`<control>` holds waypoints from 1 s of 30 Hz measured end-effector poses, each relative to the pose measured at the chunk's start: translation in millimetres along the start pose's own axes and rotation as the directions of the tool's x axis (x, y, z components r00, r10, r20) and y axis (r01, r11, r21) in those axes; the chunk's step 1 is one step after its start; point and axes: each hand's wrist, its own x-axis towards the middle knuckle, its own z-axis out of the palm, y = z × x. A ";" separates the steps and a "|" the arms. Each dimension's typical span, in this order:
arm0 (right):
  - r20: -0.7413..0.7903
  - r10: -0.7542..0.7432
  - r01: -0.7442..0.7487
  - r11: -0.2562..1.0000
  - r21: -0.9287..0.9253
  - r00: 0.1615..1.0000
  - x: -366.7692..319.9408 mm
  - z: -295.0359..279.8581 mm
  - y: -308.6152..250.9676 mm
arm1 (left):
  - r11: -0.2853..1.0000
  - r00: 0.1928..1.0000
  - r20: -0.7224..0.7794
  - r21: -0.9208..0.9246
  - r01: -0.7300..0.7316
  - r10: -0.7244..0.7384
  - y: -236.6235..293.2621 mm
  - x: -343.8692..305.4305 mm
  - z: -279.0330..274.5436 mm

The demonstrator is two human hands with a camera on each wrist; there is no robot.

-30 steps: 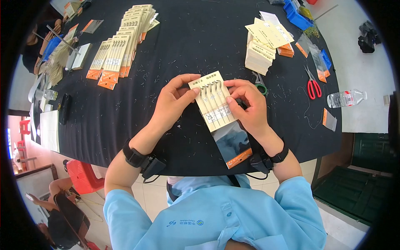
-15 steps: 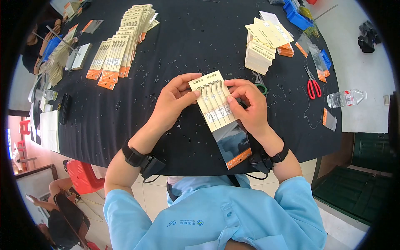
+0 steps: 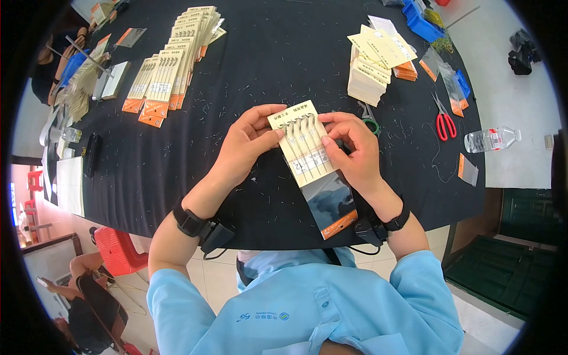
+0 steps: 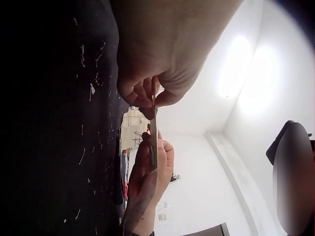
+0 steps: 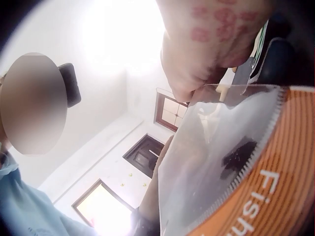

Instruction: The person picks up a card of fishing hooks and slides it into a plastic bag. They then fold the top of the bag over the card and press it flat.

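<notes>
A cream card of fish hooks [image 3: 305, 145], with several hooks along its top and a white label marked 12 across the lines, is held up over the black table. My left hand [image 3: 245, 142] pinches its upper left edge between thumb and fingers. At the right edge, my right hand [image 3: 355, 145] pinches it with thumb and forefinger. Below the card hangs a clear plastic bag [image 3: 329, 201] with an orange end strip, and the card's lower part overlaps the bag. Seen edge-on in the left wrist view, the card [image 4: 153, 142] runs between both hands.
Overlapping packed hook cards [image 3: 163, 80] lie at the far left. A stack of cream cards [image 3: 368, 77] stands at the back right, near red-handled scissors [image 3: 445, 125] and a water bottle [image 3: 491, 140]. Green-handled scissors [image 3: 371, 125] lie behind my right hand. Thread scraps litter the cloth.
The card has tilted very slightly in my fingers, and the bag's lower end has shifted a little. Both hands keep their grip in almost the same place.
</notes>
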 end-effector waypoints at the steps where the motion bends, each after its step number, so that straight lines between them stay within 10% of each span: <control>1: 0.002 -0.006 0.006 1.000 -0.014 1.000 -0.1 -0.3 0.5 | 1.000 1.000 0.002 0.001 -0.001 0.001 0.0 0.0 0.1; 30: 0.051 -0.147 0.154 0.965 -0.213 0.988 2.0 -1.5 -6.9 | 0.997 0.999 -0.015 0.063 -0.038 0.039 -3.8 0.0 -0.7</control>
